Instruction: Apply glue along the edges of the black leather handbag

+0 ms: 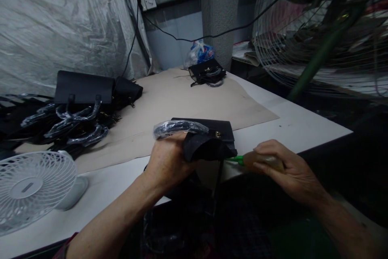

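Note:
A small black handbag (pixel 212 129) lies at the near edge of the white table (pixel 303 125), its handle wrapped in clear plastic (pixel 178 127). My left hand (pixel 168 160) is closed on the bag's black flap (pixel 206 148), pressing it down. My right hand (pixel 285 170) is closed round a tool with a brownish handle and a green tip (pixel 236 160). The tip points left and touches the flap's right edge.
A pile of black handbags with plastic-wrapped handles (pixel 75 109) lies at the left on brown paper (pixel 182 97). One more black bag (pixel 207 73) sits at the far side. A small white fan (pixel 30 186) stands near left. A large wire fan (pixel 327 36) fills the right.

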Tool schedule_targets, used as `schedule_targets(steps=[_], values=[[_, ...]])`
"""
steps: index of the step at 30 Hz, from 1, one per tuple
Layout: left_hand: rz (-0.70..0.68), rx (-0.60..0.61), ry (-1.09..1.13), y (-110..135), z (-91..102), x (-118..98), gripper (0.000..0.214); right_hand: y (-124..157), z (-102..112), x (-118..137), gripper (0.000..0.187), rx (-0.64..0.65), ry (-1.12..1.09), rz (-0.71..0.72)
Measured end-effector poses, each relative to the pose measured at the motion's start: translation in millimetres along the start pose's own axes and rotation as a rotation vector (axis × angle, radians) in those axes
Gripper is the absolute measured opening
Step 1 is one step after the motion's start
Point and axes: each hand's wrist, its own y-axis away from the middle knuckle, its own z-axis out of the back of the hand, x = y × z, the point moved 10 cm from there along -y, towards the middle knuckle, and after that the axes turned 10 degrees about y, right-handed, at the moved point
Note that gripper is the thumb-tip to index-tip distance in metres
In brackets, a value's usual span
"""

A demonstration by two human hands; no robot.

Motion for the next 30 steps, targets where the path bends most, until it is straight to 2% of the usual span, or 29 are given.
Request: schedule_targets(steps=[2, 7, 11, 16, 20, 23, 28, 30], values=[[0.004, 0.006, 0.004, 0, -0.2, 0, 0.025, 0, -3, 2, 0.014, 0.046, -0.038, 0.005], [-0.011, -0.004, 0.016, 2, 2.0, -3, 0.021, 6, 3, 11, 0.016, 0.036, -0.028, 0.016], [-0.024, 0.006, 0.027, 5, 2.9, -5, 0.025, 16, -1, 25, 0.014, 0.108, -0.096, 0.049], [-0.034, 0.011, 0.018, 5, 3.2, -8, 0.028, 24, 5, 34, 0.013, 0.03, 0.008, 0.05], [-0.046, 0.012, 0.02, 5, 2.3, -9, 0.03, 27, -1, 37, 0.015, 0.057, -0.034, 0.055], [-0.038, 0.009, 0.011, 6, 1.8, -7, 0.032, 29, 4, 35, 0.016, -0.006, 0.016, 0.027], [-0.037, 0.012, 0.004, 8, 0.7, -6, 0.033, 31, -3, 37, 0.016, 0.063, -0.054, 0.021], [-0.033, 0.003, 0.0, 7, 1.3, -6, 0.03, 30, 1, 36, 0.017, 0.026, -0.025, 0.01]])
